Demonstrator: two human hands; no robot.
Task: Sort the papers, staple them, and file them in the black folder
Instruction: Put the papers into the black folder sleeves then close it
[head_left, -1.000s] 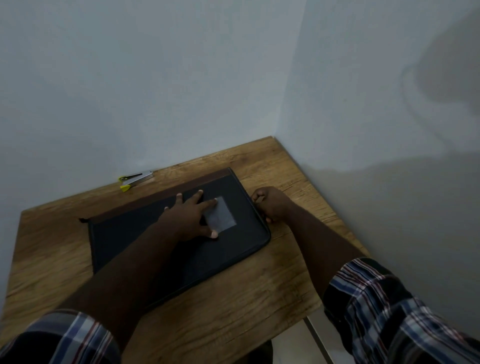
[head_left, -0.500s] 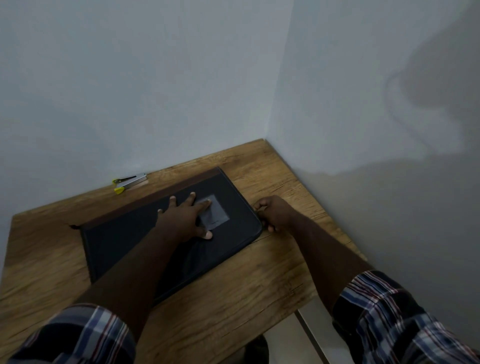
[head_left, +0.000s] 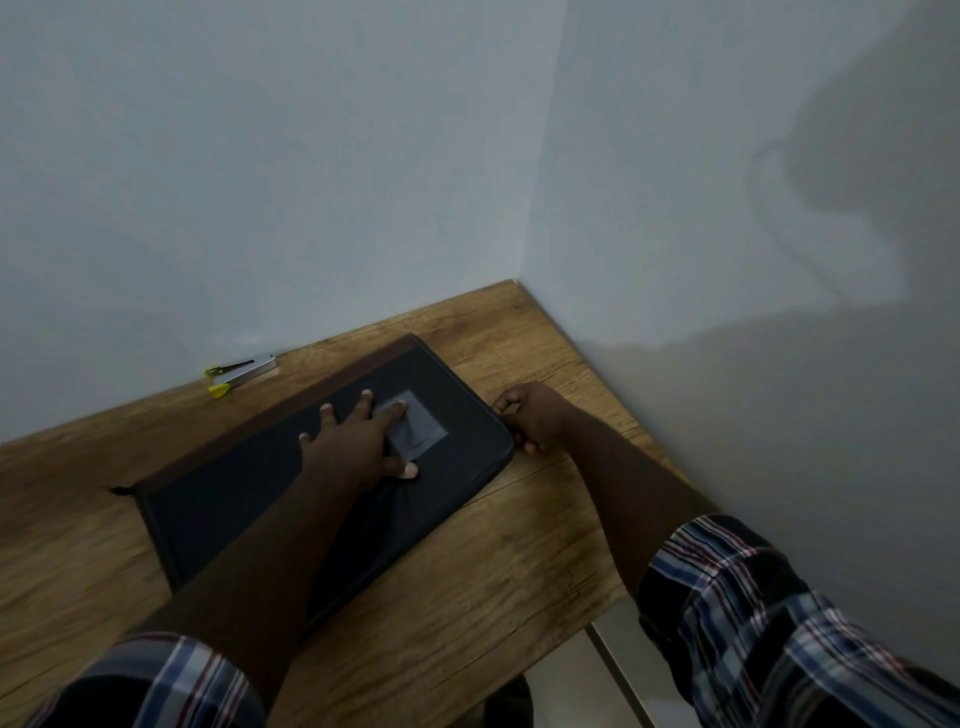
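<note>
Black, matte and soft-cornered, the folder lies closed on the grained wooden table. The left hand presses flat on its grey patch; the right hand seemingly pinches its rounded corner edge. A metal stapler sits by the wall.

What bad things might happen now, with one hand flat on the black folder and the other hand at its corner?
1. The right hand works at the corner of the closed black folder; if it tugs hard, the folder might slide, though the left hand presses flat on it.
2. The stapler lies apart by the wall, so reaching over for it could be awkward.
3. No papers show, so whether any are inside cannot be told.
</note>
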